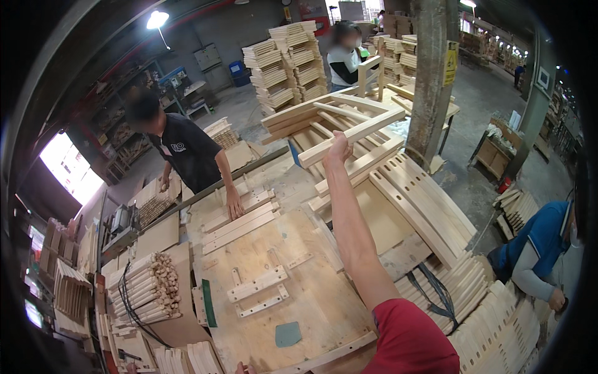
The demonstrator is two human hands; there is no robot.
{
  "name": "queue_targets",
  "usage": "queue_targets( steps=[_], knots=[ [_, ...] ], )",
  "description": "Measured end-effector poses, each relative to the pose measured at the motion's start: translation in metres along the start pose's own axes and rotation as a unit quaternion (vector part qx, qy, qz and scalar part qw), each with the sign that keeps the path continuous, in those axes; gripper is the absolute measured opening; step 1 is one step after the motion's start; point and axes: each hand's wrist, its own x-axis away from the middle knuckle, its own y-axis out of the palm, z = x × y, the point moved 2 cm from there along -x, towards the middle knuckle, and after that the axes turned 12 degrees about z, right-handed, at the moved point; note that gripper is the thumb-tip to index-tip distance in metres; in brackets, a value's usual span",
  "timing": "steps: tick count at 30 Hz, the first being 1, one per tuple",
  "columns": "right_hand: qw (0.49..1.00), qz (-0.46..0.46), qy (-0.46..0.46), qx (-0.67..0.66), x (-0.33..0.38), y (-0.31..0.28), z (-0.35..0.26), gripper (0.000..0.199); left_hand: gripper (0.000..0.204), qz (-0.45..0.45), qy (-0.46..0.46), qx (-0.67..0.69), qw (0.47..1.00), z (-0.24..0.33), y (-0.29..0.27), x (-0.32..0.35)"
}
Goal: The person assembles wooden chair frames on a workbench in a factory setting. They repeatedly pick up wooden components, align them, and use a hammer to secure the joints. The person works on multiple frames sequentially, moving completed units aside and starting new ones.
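Left hand (242, 369) barely shows at the lower edge by the plywood desk (311, 311); whether its fingers are closed, I cannot tell. Right hand (339, 148), arm stretched past the desk, fingers clamped on the near rail of the wooden chair frame (349, 128) lying on the stack of slatted frames (417, 199) beyond. Frame looks stiff, light enough but awkward, likely to tip; I judge the rail's middle the best hold. Farther off, a co-worker (187, 149) leans on slats.
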Motion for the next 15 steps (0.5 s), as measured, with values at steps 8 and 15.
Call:
queue_targets(
  steps=[8, 15],
  knots=[
    [0.921, -0.027, -0.054, 0.385, -0.041, -0.067, -0.021, 0.071, 0.041, -0.094, -0.006, -0.014, 0.995, 0.012, 0.037, 0.021],
    [0.727, -0.193, -0.371, 0.545, 0.081, -0.225, -0.142, 0.065, 0.038, -0.13, 0.05, -0.026, 0.99, -0.001, 0.029, 0.049]
  ],
)
